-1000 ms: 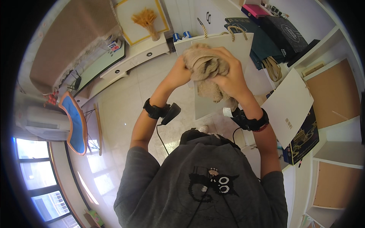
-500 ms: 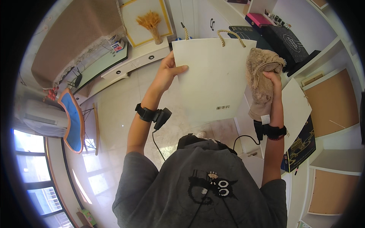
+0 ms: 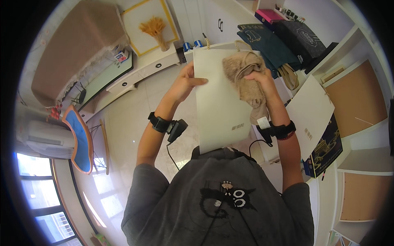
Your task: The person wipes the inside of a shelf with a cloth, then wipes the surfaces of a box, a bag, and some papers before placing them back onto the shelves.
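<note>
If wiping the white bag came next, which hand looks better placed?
The right hand, probably: it holds the brown towel in front of the white bag, while the left hand holds the bag's left edge, thumb on its face.

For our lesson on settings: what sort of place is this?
Probably a home's living room: the dried stalks, drawer cabinet and fringed cloth suggest it.

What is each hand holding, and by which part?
Left hand: white rectangular paper bag, by its upper left edge. Right hand: brown fluffy cloth, by its bunched right side.
</note>
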A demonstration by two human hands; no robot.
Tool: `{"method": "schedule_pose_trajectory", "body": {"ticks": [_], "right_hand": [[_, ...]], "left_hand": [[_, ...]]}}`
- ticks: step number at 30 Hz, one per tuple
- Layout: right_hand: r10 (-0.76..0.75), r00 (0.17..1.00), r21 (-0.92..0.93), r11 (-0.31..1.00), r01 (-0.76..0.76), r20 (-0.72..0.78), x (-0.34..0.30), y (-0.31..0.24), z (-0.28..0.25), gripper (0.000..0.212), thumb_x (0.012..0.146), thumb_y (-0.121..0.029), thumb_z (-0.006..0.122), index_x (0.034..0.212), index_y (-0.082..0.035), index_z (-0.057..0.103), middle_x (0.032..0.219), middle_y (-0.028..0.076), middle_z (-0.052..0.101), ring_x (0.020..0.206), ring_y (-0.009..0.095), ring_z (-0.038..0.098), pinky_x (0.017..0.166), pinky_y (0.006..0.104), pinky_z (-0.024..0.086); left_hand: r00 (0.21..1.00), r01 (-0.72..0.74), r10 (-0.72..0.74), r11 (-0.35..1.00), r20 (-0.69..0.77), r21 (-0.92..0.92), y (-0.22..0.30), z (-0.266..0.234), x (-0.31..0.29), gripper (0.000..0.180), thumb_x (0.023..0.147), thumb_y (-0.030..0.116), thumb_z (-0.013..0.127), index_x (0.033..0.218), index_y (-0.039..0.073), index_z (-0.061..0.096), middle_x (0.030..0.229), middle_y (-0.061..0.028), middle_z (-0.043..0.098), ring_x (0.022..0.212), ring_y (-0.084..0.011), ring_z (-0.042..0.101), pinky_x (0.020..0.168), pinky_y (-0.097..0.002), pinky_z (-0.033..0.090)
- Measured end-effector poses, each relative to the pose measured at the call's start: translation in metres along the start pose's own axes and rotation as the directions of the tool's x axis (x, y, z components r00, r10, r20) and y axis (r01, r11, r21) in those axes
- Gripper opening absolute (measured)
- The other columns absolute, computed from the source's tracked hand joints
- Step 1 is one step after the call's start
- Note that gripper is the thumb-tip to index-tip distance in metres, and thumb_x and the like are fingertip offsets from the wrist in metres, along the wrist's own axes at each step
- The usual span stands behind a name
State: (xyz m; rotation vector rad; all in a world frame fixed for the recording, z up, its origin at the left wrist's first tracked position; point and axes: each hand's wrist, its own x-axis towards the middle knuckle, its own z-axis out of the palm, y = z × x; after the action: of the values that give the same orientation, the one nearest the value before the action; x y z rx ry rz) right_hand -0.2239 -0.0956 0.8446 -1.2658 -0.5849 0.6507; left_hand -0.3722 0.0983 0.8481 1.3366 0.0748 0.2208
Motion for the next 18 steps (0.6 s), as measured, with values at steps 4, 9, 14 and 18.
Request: {"method": "schedule_pose_trajectory", "body": {"ticks": [4,9,14,18], "right_hand": [[0.294,0.925,0.360,0.912,-0.197,-0.239,-0.006,0.008,-0.063,0.030,0.068,-0.014,0.060,0.093,0.003,0.058,0.088,0.011,0.060,0.074,0.020,0.059,0.070,0.0279,0.047],[0.347,0.932,0.571,0.787,-0.232,-0.101,-0.070,0.035,-0.065,0.031,0.069,-0.014,0.060,0.094,0.003,0.058,0.088,0.011,0.060,0.074,0.020,0.059,0.070,0.0282,0.048],[0.315,0.943,0.562,0.802,-0.203,-0.108,-0.073,0.042,-0.058,0.031,0.069,-0.014,0.060,0.095,0.003,0.057,0.088,0.011,0.060,0.075,0.020,0.059,0.070,0.0285,0.048],[0.289,0.952,0.545,0.817,-0.189,-0.101,-0.068,0.044,-0.048,0.031,0.070,-0.015,0.060,0.095,0.003,0.057,0.089,0.012,0.059,0.075,0.021,0.059,0.069,0.0287,0.048]], "left_hand": [[0.998,-0.031,0.030,0.999,-0.050,-0.020,0.021,-0.011,-0.025,0.060,0.070,-0.009,0.055,0.127,0.004,0.038,0.117,-0.0064,0.053,0.109,-0.0161,0.049,0.092,-0.0307,0.037],[0.975,-0.108,0.110,0.994,-0.194,0.020,0.023,-0.031,-0.026,0.064,0.072,-0.009,0.054,0.131,0.005,0.032,0.121,-0.0077,0.050,0.110,-0.0172,0.048,0.092,-0.0307,0.038],[0.960,-0.110,0.137,0.987,-0.244,0.119,0.020,-0.030,-0.021,0.066,0.073,-0.008,0.051,0.133,0.006,0.027,0.125,-0.0094,0.044,0.115,-0.0201,0.044,0.094,-0.0324,0.036],[0.943,-0.164,0.210,0.969,-0.260,0.185,0.009,-0.033,-0.018,0.066,0.073,-0.009,0.049,0.133,0.005,0.025,0.125,-0.0105,0.043,0.116,-0.0208,0.042,0.097,-0.0317,0.033]]}}
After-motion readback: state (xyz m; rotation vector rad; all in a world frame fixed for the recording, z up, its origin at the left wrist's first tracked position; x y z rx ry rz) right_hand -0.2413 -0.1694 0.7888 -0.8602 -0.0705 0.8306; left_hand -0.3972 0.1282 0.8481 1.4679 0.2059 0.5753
